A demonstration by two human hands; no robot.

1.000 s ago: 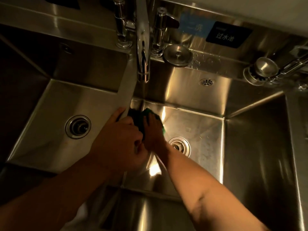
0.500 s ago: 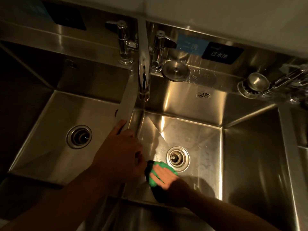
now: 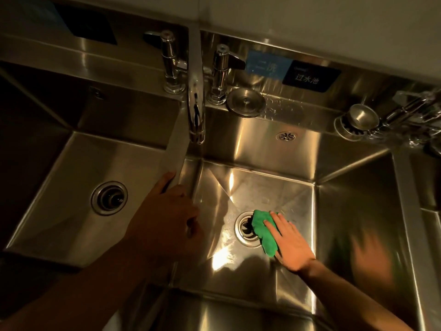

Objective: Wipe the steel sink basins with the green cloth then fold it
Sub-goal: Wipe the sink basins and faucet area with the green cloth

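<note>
1. Overhead, the right basin (image 3: 274, 187) is walled on all four sides by steel; its floor lies mostly bare behind and to the right of the right hand (image 3: 290, 243).
2. Between the two basins runs a narrow divider (image 3: 175, 149). The left hand (image 3: 164, 225) rests on its near end, fingers (image 3: 165, 180) curled over the edge toward the left basin (image 3: 71, 177); whether they clamp it I cannot tell.
3. A faucet spout (image 3: 196, 111) hangs over the far end of the divider, well apart from both hands.
4. The green cloth (image 3: 263, 231) lies on the right basin floor, bunched and creased, its left edge overlapping the rim of the right drain (image 3: 245, 228).
5. The right hand lies flat on the cloth's right part, palm down, fingers straight and close together, pressing it to the steel rather than pinching it.
6. The left basin floor shows bare around its own drain (image 3: 109, 198).
7. On the back ledge, a round drain cover (image 3: 246, 102) sits just beside the right tap post (image 3: 220, 75), and a strainer plug (image 3: 356, 121) lies at the far right corner.
8. A blurred reflection of the hand shows on the right wall of the basin.
</note>
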